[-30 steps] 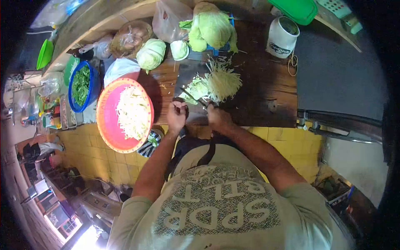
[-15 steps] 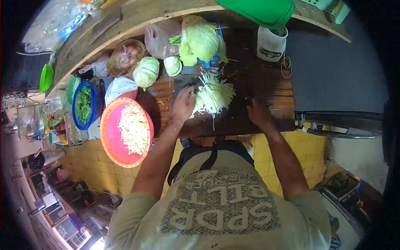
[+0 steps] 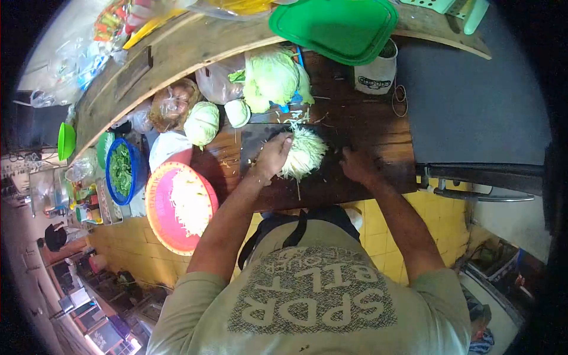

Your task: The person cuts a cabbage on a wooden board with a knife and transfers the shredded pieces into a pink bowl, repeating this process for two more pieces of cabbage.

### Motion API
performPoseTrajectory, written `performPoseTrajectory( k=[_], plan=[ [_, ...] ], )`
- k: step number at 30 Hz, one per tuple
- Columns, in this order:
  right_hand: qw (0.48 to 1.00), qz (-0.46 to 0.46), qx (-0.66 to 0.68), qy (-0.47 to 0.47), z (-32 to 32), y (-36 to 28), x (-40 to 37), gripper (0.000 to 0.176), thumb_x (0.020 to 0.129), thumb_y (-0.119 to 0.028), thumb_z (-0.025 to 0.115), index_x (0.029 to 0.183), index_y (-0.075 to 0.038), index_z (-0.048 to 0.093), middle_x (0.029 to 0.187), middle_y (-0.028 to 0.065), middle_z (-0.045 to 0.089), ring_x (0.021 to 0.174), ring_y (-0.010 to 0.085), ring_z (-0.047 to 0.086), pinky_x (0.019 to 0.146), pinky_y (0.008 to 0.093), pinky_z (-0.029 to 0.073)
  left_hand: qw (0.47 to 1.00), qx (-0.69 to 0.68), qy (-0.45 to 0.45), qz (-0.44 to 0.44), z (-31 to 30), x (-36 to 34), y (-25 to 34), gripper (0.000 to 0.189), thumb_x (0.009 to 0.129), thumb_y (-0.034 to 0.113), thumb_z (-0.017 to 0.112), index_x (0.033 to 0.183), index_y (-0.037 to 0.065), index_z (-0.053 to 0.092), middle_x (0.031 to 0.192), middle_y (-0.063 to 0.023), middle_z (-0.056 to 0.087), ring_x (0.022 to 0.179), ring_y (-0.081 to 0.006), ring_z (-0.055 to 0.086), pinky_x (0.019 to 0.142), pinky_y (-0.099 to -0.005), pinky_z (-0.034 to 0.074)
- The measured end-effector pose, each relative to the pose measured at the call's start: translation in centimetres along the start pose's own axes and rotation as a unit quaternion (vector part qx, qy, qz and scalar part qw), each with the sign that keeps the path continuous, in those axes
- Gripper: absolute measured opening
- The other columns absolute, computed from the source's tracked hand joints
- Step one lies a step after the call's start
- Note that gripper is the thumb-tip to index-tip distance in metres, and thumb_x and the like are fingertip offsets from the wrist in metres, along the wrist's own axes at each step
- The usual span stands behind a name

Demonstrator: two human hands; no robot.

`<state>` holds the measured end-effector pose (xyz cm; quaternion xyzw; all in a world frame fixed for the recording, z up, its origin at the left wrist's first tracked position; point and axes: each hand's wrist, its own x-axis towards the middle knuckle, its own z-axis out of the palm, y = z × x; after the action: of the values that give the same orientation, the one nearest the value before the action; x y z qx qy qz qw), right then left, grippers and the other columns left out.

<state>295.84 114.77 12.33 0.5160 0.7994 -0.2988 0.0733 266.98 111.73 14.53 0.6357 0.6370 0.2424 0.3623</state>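
On the dark board lies a pile of finely shredded cabbage. My left hand presses against its left side with fingers closed on it. To the right of the pile is my right hand, its fingers curled; whatever it holds is lost against the dark board. Behind the board sit a large leafy cabbage, a smaller whole cabbage and a small pale cabbage piece. A pink basket at the left holds more shredded cabbage.
A blue basin of green leaves stands far left. Over the back edge runs a wooden shelf carrying a green lid. A white container is at the back right, and a bag of round brown items at the back left.
The whole scene has shifted slightly as the head moved. My left hand has moved further over the shredded cabbage, which looks more compact. My right hand stays beside it.
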Motion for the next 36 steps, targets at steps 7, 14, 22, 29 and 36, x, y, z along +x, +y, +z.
performPoseTrajectory(
  k=[7, 14, 22, 29, 36],
  plan=[
    [0.999, 0.018, 0.029, -0.010, -2.0, 0.3, -2.6, 0.046, 0.091, -0.030, 0.057, 0.124, 0.000, 0.051, 0.117, 0.0286, 0.059, 0.103, 0.0439, 0.060, 0.090, 0.0510, 0.048, 0.982, 0.173, -0.058, -0.041, 1.7, 6.0, 0.1, 0.041, 0.098, 0.045, 0.044, 0.130, 0.023, 0.058, 0.117, -0.0221, 0.063, 0.117, -0.0393, 0.054, 0.107, -0.0443, 0.035],
    [0.992, 0.075, 0.094, 0.025, 3.1, 3.9, -7.8, 0.048, 0.088, -0.033, 0.062, 0.122, -0.001, 0.052, 0.111, 0.0267, 0.060, 0.103, 0.0438, 0.058, 0.088, 0.0506, 0.047, 0.891, 0.399, -0.217, -0.035, 5.0, 9.4, 3.5, 0.033, 0.088, 0.024, 0.051, 0.102, 0.002, 0.069, 0.105, -0.0217, 0.068, 0.100, -0.0341, 0.066, 0.090, -0.0438, 0.052],
    [0.977, 0.125, 0.171, 0.039, -0.3, 2.6, -6.4, 0.050, 0.092, -0.033, 0.056, 0.129, 0.001, 0.047, 0.117, 0.0300, 0.058, 0.108, 0.0464, 0.056, 0.093, 0.0510, 0.046, 0.912, 0.324, -0.250, 0.030, 2.3, 5.1, 5.1, 0.025, 0.086, 0.016, 0.051, 0.088, -0.003, 0.068, 0.091, -0.0223, 0.069, 0.082, -0.0379, 0.068, 0.074, -0.0469, 0.056],
    [1.000, 0.007, 0.012, -0.017, -3.6, -1.8, 2.4, 0.039, 0.089, -0.024, 0.056, 0.120, 0.001, 0.055, 0.114, 0.0279, 0.061, 0.103, 0.0439, 0.060, 0.090, 0.0521, 0.048, 0.947, 0.254, -0.013, 0.194, 3.2, -1.6, 2.3, 0.038, 0.099, 0.021, 0.042, 0.133, 0.008, 0.051, 0.120, -0.0179, 0.062, 0.104, -0.0304, 0.063, 0.093, -0.0397, 0.050],
    [0.983, -0.142, -0.111, 0.020, -4.1, -2.2, 4.4, 0.037, 0.084, -0.026, 0.063, 0.112, -0.002, 0.059, 0.104, 0.0263, 0.062, 0.098, 0.0433, 0.060, 0.088, 0.0513, 0.047, 0.863, -0.417, 0.105, -0.265, 0.4, -24.1, -3.4, 0.055, 0.098, 0.032, 0.052, 0.144, 0.009, 0.034, 0.125, -0.0159, 0.059, 0.108, -0.0306, 0.061, 0.095, -0.0391, 0.048]
  ],
)
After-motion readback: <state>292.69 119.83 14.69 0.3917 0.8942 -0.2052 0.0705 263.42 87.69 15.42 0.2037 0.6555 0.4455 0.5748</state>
